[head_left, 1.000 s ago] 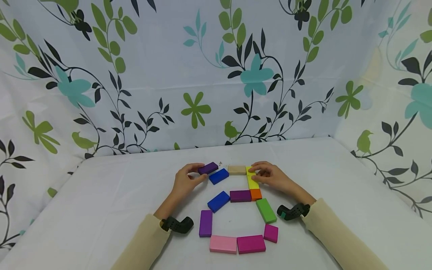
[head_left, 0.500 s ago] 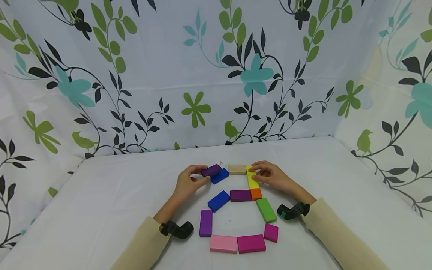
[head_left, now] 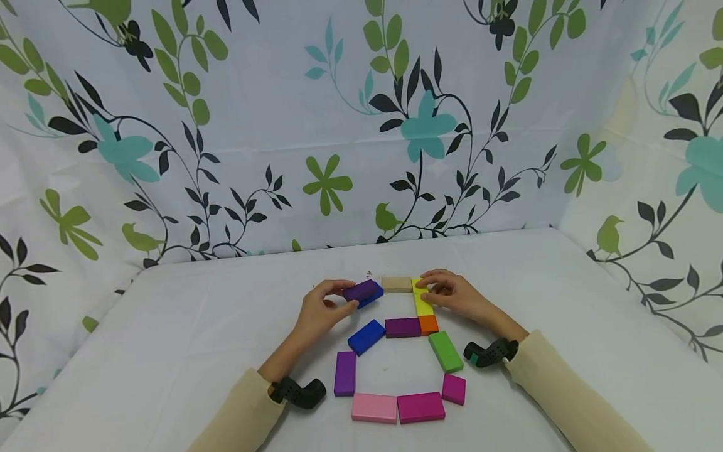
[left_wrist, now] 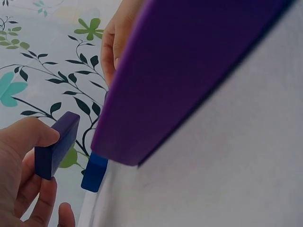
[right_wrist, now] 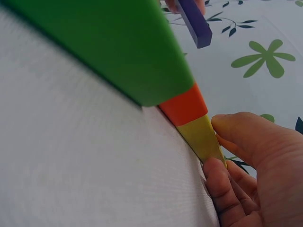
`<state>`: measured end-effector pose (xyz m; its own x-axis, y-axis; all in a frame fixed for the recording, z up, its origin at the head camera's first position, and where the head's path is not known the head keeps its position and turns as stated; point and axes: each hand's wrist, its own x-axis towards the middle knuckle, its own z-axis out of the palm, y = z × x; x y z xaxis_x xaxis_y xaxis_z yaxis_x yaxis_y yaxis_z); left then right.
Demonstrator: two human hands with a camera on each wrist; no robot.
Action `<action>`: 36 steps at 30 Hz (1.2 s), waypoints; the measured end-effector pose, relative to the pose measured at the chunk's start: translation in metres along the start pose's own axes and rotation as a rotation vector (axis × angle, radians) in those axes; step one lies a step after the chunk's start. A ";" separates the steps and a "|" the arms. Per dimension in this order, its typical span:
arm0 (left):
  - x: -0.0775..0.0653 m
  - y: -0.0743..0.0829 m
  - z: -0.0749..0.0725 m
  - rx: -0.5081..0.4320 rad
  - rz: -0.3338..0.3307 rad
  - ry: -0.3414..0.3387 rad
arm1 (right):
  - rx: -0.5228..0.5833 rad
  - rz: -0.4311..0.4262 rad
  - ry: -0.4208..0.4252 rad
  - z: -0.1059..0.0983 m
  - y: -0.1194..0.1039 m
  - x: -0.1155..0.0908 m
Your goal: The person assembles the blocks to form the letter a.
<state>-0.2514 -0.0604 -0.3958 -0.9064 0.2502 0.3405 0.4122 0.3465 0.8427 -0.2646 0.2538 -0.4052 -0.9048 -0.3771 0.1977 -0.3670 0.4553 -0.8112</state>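
Observation:
A dark purple block (head_left: 359, 290) is pinched between the thumb and fingers of my left hand (head_left: 322, 309). In the head view it overlaps the upper blue block (head_left: 371, 296); the left wrist view shows the held block (left_wrist: 57, 144) tilted, raised off the cloth. My right hand (head_left: 459, 297) has its thumb and fingers on the yellow block (head_left: 423, 304), gripping it near its far end. An orange block (head_left: 428, 324) touches the yellow one's near end, and a beige block (head_left: 397, 285) lies at its far end.
Below lie a plum block (head_left: 402, 327), another blue block (head_left: 366, 337), a violet block (head_left: 345, 373), a pink block (head_left: 374, 408), a large magenta block (head_left: 420, 407), a small magenta block (head_left: 454, 389) and a green block (head_left: 445, 351). Patterned fabric (head_left: 254, 138) hangs behind the white tabletop (head_left: 198, 326).
My left hand has moved right and slightly nearer with the dark purple block, which now covers much of the upper blue block in the head view. My right hand stays on the yellow block.

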 end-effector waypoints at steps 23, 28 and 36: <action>-0.010 0.019 0.009 0.006 0.146 -0.083 | -0.008 -0.004 -0.006 0.000 0.006 0.003; -0.011 0.028 0.010 0.009 0.193 -0.103 | -0.014 -0.013 0.003 0.000 0.007 0.003; -0.012 0.035 0.017 -0.006 0.264 -0.119 | -0.011 -0.010 0.001 0.000 0.006 0.002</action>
<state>-0.2243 -0.0360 -0.3781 -0.7505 0.4354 0.4972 0.6315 0.2502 0.7339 -0.2682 0.2560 -0.4093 -0.9011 -0.3813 0.2064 -0.3787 0.4606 -0.8028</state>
